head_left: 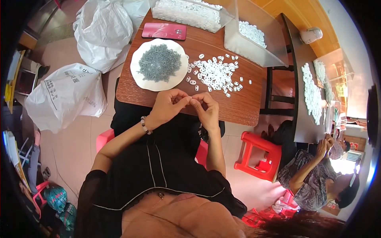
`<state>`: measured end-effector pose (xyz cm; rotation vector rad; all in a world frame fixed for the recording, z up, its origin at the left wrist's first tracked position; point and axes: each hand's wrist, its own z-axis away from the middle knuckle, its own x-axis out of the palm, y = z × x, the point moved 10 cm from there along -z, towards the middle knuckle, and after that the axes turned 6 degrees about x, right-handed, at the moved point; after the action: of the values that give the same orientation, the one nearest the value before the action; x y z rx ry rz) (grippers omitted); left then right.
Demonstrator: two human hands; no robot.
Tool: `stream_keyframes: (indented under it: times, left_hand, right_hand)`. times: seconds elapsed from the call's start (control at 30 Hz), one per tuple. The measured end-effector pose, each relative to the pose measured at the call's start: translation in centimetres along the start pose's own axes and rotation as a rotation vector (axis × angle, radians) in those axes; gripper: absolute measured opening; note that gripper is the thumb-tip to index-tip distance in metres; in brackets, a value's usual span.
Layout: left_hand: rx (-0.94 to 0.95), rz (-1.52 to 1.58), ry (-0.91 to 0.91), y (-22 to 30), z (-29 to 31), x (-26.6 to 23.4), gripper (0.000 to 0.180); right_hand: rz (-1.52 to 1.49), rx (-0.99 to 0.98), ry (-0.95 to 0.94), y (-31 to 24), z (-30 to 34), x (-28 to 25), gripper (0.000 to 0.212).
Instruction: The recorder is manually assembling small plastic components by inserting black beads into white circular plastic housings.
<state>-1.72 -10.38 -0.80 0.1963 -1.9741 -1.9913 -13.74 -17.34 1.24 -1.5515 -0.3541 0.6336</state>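
Note:
My left hand and my right hand meet over the near edge of the brown wooden table. Thumbs and forefingers are pinched together, tip to tip. Whatever sits between the fingertips is too small to make out. Just beyond my left hand stands a white scalloped plate heaped with small grey spring-like pieces. Past my right hand lies a loose pile of small white oval pieces, many showing two dark holes. A beaded bracelet circles my left wrist.
A pink phone lies behind the plate. Two see-through bins of white pieces stand at the back. White sacks rest on the floor at left, a red stool at right. Another person works at a dark table.

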Motion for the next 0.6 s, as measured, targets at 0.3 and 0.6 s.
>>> stream_keyframes:
  times: [0.3, 0.6]
  left_hand:
    - [0.344, -0.555, 0.198, 8.0, -0.2, -5.7, 0.011]
    - [0.397, -1.104, 0.271, 8.9, 0.4, -12.0, 0.012]
  right_hand:
    - [-0.175, 0.080, 0.060, 1.3, 0.1, -1.5, 0.002]
    - [-0.168, 0.097, 0.090, 2.4, -0.4, -1.6, 0.005]
